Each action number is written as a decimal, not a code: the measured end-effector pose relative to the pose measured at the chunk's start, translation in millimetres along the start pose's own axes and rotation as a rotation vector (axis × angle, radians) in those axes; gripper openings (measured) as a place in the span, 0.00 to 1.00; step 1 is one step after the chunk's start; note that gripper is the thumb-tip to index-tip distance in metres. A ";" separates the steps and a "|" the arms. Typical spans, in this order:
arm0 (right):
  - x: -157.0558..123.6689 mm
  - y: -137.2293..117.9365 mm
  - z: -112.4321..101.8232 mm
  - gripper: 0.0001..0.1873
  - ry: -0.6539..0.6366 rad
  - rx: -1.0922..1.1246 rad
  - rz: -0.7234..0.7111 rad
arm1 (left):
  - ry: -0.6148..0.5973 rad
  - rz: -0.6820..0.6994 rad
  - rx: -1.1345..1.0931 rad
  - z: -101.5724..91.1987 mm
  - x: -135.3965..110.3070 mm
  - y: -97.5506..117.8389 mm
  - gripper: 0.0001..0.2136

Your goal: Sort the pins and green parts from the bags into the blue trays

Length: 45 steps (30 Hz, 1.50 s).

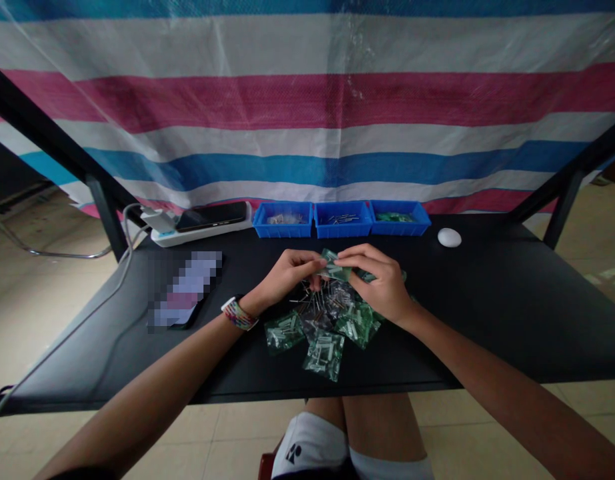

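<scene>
Both hands meet over the middle of the black table, gripping one small green plastic bag (336, 270) between them. My left hand (298, 268) pinches its left side between thumb and fingers. At the bag's right side, my right hand (380, 280) has its fingers closed on the edge. Beneath them lies a pile of similar bags, among them a green packet (323, 353) with pale tube-like pieces and another green packet (284, 331) to its left. Loose thin metal pins (315, 298) lie in the pile, partly hidden by my hands.
Three blue bins stand in a row behind: a left bin (283, 229) with clear pieces, a middle bin (342, 230) with metal pins, a right bin (401, 228) with green bags. A white mouse (449, 237), a phone (190, 290) and a power strip (202, 230) flank them.
</scene>
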State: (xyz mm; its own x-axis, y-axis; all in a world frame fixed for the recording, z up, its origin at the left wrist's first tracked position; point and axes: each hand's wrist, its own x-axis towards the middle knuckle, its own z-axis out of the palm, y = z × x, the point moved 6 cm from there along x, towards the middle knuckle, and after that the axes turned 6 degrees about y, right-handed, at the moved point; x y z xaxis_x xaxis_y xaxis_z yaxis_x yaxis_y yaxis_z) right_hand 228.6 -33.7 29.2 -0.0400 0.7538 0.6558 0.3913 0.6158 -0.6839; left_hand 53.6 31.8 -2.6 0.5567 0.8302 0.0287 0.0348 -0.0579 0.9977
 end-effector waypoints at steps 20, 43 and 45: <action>11.7 40.9 -13.7 0.12 0.102 0.336 0.435 | 0.036 0.085 -0.082 3.6 0.3 5.6 0.17; 44.0 91.2 -97.0 0.13 0.190 -0.719 0.062 | 0.048 0.127 -0.050 -6.6 2.7 7.8 0.14; 42.0 91.0 -88.2 0.09 0.039 -0.654 0.154 | 0.035 0.129 -0.027 -4.8 2.2 8.0 0.14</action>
State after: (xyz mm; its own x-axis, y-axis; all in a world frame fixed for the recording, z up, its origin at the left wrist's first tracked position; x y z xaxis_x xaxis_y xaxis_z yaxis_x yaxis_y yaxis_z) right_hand 343.6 33.7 22.6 0.0894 0.8056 0.5856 0.8668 0.2266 -0.4441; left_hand 51.1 35.8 5.8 0.5255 0.8358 0.1587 -0.0581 -0.1509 0.9868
